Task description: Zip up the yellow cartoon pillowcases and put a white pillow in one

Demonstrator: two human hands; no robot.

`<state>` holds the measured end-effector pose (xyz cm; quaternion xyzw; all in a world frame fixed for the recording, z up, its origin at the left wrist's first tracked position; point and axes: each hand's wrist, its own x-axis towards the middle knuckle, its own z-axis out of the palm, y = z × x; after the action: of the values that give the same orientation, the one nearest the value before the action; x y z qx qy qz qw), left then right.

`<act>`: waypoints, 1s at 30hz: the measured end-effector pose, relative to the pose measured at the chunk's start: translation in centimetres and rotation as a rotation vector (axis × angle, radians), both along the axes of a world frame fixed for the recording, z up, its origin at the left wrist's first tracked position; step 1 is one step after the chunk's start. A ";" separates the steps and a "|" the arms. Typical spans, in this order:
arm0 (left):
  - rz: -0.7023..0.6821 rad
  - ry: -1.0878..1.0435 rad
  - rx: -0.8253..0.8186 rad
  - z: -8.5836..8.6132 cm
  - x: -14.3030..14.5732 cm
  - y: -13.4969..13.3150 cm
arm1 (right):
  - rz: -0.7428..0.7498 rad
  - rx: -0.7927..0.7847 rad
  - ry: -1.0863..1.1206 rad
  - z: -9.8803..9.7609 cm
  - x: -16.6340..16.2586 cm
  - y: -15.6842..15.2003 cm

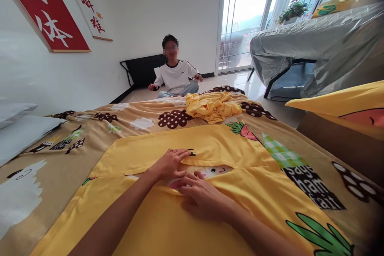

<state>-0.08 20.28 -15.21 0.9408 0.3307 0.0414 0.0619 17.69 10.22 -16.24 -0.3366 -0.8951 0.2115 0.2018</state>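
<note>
A yellow fabric cover [138,212] with carrot prints lies spread on the bed before me, a slit running across it. White lining [214,171] with a printed cartoon face shows through the slit. My left hand [171,165] is at the slit's upper edge, its fingers over the yellow cloth and its thumb at the gap. Close beside it, my right hand [202,194] has bent fingers at the lower edge, with the thumb partly hidden. Both hands appear closed on the cloth edges.
A crumpled yellow cloth [213,106] lies at the far side of the patterned blanket [75,128]. Beyond sits a person [178,76] in a white shirt. White pillows [24,134] are left. At right stand a cardboard box [333,136] and a plastic-covered table [300,40].
</note>
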 end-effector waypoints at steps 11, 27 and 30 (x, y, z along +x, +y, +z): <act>-0.022 0.179 0.381 -1.1 0.2 2.6 | -0.027 0.020 -0.034 -0.4 -0.3 0.1; 0.147 0.141 0.292 -0.4 0.0 1.1 | -0.032 -0.037 -0.038 0.0 -0.7 -0.2; 0.220 0.190 0.295 -0.5 -0.1 1.8 | -0.021 -0.021 -0.072 -0.8 -0.7 0.2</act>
<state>-0.13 22.07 -15.72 0.8975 0.4262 0.0070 -0.1129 16.99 10.45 -17.03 -0.3556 -0.8959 0.2066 0.1680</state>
